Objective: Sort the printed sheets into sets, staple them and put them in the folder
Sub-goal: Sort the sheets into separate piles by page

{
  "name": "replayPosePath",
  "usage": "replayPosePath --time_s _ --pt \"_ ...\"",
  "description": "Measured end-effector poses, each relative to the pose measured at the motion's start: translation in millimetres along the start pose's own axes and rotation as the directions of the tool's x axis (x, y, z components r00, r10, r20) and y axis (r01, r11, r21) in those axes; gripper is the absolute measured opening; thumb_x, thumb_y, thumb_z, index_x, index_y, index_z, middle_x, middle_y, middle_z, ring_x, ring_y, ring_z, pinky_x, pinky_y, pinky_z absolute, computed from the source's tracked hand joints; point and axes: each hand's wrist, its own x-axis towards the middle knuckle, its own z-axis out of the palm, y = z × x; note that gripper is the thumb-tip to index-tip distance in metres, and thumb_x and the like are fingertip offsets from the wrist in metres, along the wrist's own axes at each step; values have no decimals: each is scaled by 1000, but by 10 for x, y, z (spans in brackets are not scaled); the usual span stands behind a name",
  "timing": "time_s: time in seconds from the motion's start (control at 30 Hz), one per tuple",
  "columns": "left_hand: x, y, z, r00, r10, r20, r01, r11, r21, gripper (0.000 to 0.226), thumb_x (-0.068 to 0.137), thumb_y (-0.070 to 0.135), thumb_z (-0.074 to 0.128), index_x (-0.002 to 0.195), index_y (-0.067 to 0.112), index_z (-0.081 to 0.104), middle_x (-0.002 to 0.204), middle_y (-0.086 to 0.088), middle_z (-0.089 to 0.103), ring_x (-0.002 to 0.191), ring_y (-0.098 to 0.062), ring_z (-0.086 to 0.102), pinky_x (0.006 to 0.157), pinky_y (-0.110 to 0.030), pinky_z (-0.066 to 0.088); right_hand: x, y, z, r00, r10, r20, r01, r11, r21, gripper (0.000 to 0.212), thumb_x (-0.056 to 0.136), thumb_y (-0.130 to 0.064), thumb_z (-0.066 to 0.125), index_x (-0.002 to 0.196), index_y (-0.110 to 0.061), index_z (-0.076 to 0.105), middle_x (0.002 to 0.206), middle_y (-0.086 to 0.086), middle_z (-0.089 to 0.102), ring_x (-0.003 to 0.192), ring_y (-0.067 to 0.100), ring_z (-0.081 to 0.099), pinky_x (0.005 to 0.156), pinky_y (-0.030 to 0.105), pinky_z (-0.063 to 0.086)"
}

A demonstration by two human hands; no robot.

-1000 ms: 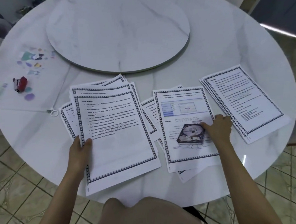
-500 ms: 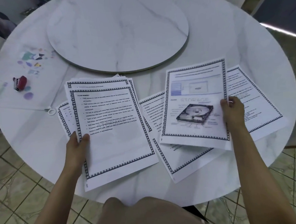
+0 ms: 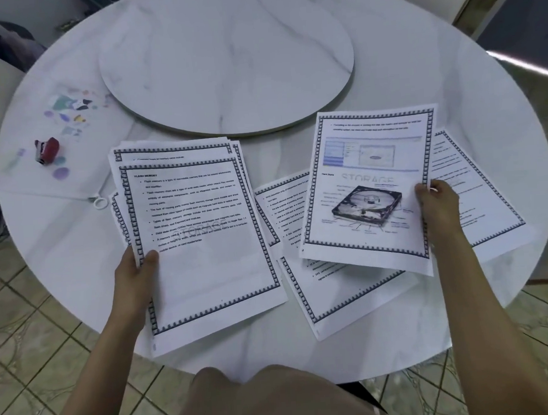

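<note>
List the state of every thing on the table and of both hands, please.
hard-drive sheet, lifted above the middle pile.
left stack, uneven, face up.
middle pile, loose, flat on the table.
right pile, flat, untouched.
stapler, lying on the folder, unused.
folder, flat on the table.
left grip, pinching the left stack's edge.
right grip, pinching the hard-drive sheet's right edge.

Marble table [image 3: 60, 252]; round slab [image 3: 225, 59], probably turntable, at centre; tiled floor [image 3: 35, 366] below.

Single head view, looking steeply down and forward, close over the round desk [image 3: 78, 283] from its near edge.
</note>
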Motion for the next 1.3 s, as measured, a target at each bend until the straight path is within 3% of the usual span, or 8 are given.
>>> replayPosePath --time_s 0.3,0.43,0.57,0.73,0.97,1.1,1.23,1.3 --pt "94 352 -358 989 85 -121 -90 995 -31 32 98 16 42 128 9 49 116 -4 55 102 -22 54 88 -33 41 -255 -54 498 990 -21 142 18 1000 21 27 93 -15 51 115 2 55 100 8 56 90 19 52 71 23 43" --pt "198 478 -642 977 129 -169 -144 986 -79 30 97 20 45 126 20 51 117 0 60 106 -23 58 94 -42 46 -397 -103 783 979 -9 203 6 1000 20 27 93 -16 51 116 -1 54 103 9 57 93 18 52 80 25 40" --pt "170 595 -772 972 151 -178 -179 972 -154 23 98 19 42 117 28 52 108 15 62 96 -5 60 75 -28 54 -600 -195 1116 962 -20 271 19 1000 8 26 93 -16 50 114 0 55 101 8 56 90 18 52 77 23 38" --pt "168 607 -861 978 138 -154 -166 968 -188 21 98 19 42 100 34 56 105 15 62 93 -4 60 73 -27 55 -915 -324 1504 925 -39 377 46 999 -9 26 94 -18 50 115 -3 54 104 6 57 93 19 54 79 26 40" --pt "203 452 -1024 985 113 -134 -139 969 -204 22 98 16 43 94 34 56 99 14 62 81 1 62 66 -21 57 -1208 -455 1840 887 -85 455 135 988 -77 25 93 -17 51 111 -1 56 102 9 59 93 20 53 78 24 40" --pt "225 357 -1077 987 88 -131 -114 972 -203 20 97 15 44 94 31 56 98 12 62 77 0 62 58 -11 54 -1254 -448 1882 871 -131 473 214 968 -127 19 91 -15 55 105 -4 60 93 5 61 84 17 56 75 24 42" --pt "251 310 -1041 991 95 -99 -113 975 -193 17 97 16 44 107 26 54 99 13 61 85 -4 60 62 -17 55 -1180 -403 1729 876 -130 464 217 966 -139 12 90 -12 56 99 -7 62 81 7 65 65 14 60 56 17 51" --pt "261 311 -985 992 96 -80 -110 976 -190 19 97 15 43 113 21 51 99 13 60 86 -5 59 70 -24 53 -1108 -361 1578 882 -147 448 242 956 -163 12 90 -13 57 100 -9 62 85 8 66 69 18 62 62 20 51"
